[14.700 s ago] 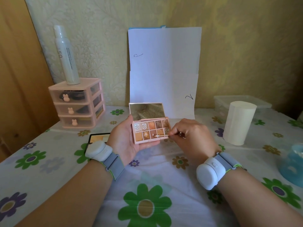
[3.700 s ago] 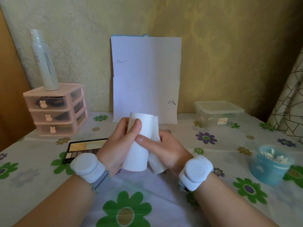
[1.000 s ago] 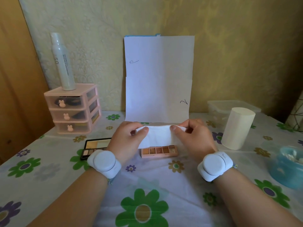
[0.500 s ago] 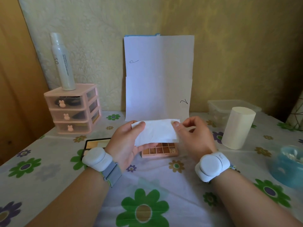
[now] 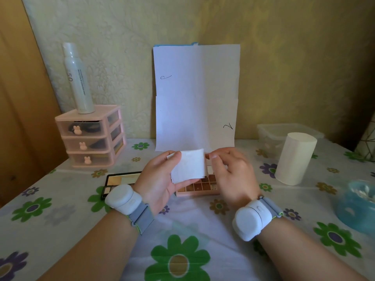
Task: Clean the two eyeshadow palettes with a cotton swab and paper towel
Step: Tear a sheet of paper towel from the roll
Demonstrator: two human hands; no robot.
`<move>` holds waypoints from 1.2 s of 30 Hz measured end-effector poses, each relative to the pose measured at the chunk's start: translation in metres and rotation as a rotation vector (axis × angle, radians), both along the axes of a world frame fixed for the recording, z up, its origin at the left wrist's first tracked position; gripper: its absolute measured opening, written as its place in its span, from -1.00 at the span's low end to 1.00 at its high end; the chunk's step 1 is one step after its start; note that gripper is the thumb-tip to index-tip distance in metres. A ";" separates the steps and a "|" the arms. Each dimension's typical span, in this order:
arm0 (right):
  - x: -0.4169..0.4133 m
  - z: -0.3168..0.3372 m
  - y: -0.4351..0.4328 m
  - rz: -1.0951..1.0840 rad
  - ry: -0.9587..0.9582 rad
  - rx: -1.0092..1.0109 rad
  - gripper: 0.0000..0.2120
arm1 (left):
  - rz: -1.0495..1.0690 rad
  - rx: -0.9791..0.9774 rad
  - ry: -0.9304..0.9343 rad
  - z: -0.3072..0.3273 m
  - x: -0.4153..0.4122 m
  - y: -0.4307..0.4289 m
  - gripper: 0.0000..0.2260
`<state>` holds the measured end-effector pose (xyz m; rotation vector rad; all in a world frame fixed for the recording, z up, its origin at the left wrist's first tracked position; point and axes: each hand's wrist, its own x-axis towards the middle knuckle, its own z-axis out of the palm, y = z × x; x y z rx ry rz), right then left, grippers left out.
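The folded piece of paper towel is raised above the table, pinched by the left hand. The thumb lies on its upper left corner and the fingers curl beneath, a firm grip. The right hand sits just beside the towel's right edge with thumb and forefinger drawn close together; whether its grip has that edge I cannot tell. Under both hands the open pink palette lies on the table, with the dark palette near it to the left. The step looks like folding the towel into a small pad. It would go best with the edges squared and creased flat, so a firm corner can wipe the rims between pans without lifting powder. Counted: two palettes, one towel piece, one paper towel roll, one blue tub of cotton swabs, one drawer unit, one spray bottle, one clear box.
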<state>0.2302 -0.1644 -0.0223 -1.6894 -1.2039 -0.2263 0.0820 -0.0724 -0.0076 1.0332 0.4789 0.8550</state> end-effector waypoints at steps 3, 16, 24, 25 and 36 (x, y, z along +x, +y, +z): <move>-0.004 0.004 -0.004 0.041 0.072 -0.033 -0.64 | 0.003 0.000 0.002 -0.001 0.001 0.001 -0.85; -0.010 0.002 -0.002 0.183 0.419 -0.095 -0.89 | 0.055 0.454 0.361 -0.012 0.000 0.006 -0.88; -0.016 0.009 -0.005 0.320 0.627 -0.084 -0.87 | 0.029 0.651 0.417 -0.013 -0.001 0.006 -0.88; -0.017 0.010 -0.005 0.332 0.648 -0.078 -0.89 | 0.033 0.661 0.410 -0.013 -0.001 0.007 -0.89; -0.016 0.005 0.002 0.190 0.651 -0.067 -0.86 | -0.010 0.712 0.423 -0.012 -0.002 0.007 -0.86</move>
